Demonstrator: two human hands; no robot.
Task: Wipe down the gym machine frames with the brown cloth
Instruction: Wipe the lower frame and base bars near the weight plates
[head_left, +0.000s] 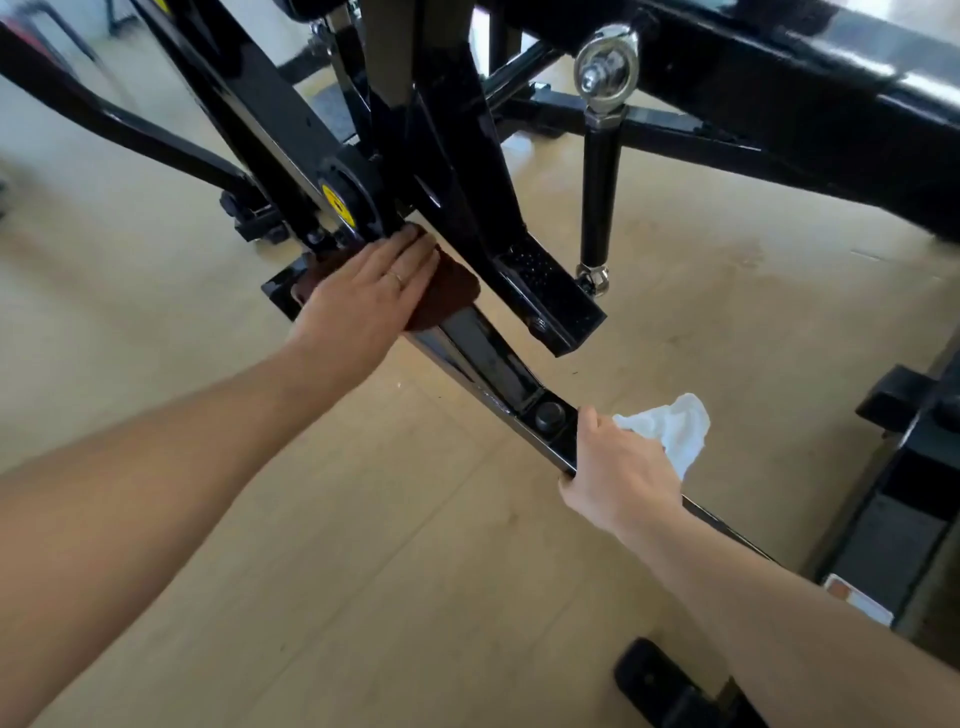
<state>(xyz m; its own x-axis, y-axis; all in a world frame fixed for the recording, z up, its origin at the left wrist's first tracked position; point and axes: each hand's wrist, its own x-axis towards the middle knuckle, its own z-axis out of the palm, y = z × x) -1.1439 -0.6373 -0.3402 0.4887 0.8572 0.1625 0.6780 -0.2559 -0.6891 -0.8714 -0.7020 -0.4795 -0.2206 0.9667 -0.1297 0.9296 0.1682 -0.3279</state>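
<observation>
A black gym machine frame fills the upper half, with a low base rail (488, 364) running diagonally from centre left to lower right. My left hand (363, 296) lies flat, fingers straight, pressing the brown cloth (447, 291) onto the far end of that rail, just below a pivot with a yellow disc (337, 205). My right hand (618, 478) grips the rail lower down, beside a round black cap, and also holds a crumpled white cloth (670, 431) that sticks out past its fingers.
A black link rod (597, 197) with a chrome eye end stands right of the pivot. A perforated foot plate (550, 296) hangs above the rail. More black frame beams cross the top right and right edge. A black foot (670, 686) lies at bottom. The floor is pale wood.
</observation>
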